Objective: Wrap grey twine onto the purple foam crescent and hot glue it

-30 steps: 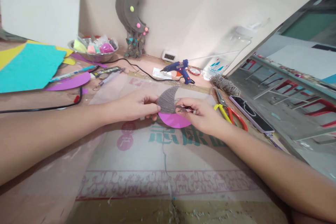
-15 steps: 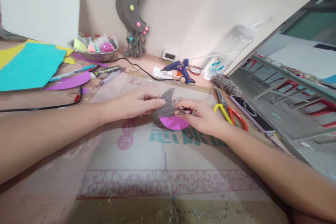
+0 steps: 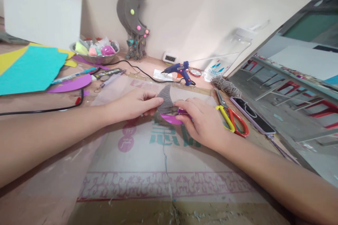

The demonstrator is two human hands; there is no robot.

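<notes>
A purple paper crescent (image 3: 170, 118), half wrapped in grey yarn (image 3: 166, 99), lies between both hands at the middle of the work mat (image 3: 158, 154). My left hand (image 3: 134, 103) pinches the yarn-wrapped upper part from the left. My right hand (image 3: 202, 121) is closed on the crescent's right side, with fingers covering part of the purple paper and pressing the yarn end there. A small dark object under the right fingers is too hidden to name.
Yellow- and red-handled scissors (image 3: 232, 119) and a phone (image 3: 249, 110) lie right of my hands. A ball of grey yarn (image 3: 225, 86), a blue glue gun (image 3: 181, 70), a bowl of pom-poms (image 3: 95, 51), felt sheets (image 3: 29, 68) and a finished grey moon (image 3: 132, 14) stand behind.
The crescent has turned, so less purple paper shows and the wrapped tip points up. My right hand has shifted down and over the crescent's right edge. The left hand keeps its pinch.
</notes>
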